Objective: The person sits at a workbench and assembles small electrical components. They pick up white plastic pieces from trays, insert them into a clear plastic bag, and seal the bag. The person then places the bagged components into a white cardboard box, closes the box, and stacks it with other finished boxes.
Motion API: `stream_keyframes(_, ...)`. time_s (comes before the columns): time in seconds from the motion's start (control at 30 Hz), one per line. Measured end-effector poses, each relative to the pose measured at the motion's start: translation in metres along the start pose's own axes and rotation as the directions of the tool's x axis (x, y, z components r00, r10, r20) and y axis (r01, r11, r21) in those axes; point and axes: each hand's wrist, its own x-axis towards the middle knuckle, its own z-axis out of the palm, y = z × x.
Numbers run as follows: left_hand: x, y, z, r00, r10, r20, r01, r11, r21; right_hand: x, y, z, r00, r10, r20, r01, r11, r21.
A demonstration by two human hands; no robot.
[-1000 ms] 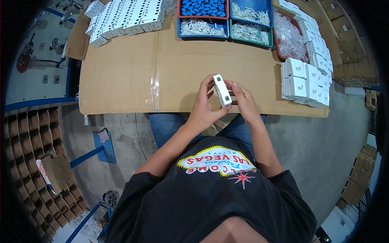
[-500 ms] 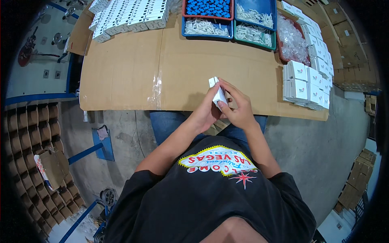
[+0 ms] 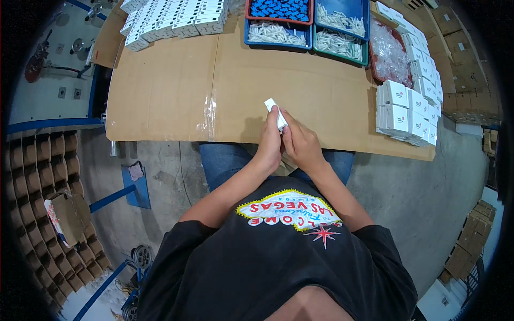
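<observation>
A small white box is held between my two hands, just above the near edge of the cardboard-covered table. My left hand has its fingers closed along the box's left side. From the right, my right hand closes on it, thumb toward the near end. The far end of the box, with a flap or end panel, sticks out past my fingertips. Much of its near part is hidden by my palms.
At the back left stand rows of white boxes. Toward the back right are trays of blue pieces and white plastic pieces, with a red tray of clear plastic bags beside them. Stacked white boxes line the right edge.
Both hands have shifted slightly left with the box. They have drawn closer together around it, and the box has turned, its far end now pointing more to the left.
</observation>
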Motion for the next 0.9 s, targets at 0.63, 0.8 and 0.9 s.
stream_keyframes(0.63, 0.002, 0.008, -0.003, 0.999, 0.002, 0.050, -0.001, 1.000, -0.022, 0.002, 0.008, -0.010, 0.974, 0.161, 0.156, -0.211, 0.896, 0.391)
stream_keyframes(0.8, 0.001, 0.011, -0.002, 0.987, 0.148, 0.062, -0.153, 0.983, 0.103, 0.002, 0.013, -0.013, 0.937, 0.289, 0.197, -0.343, 0.652, 0.676)
stream_keyframes(0.9, -0.007, 0.016, 0.003, 0.896, 0.379, 0.230, -0.439, 0.830, 0.345, 0.009, 0.009, -0.019, 0.916, 0.364, 0.167, -0.358, 0.554, 0.751)
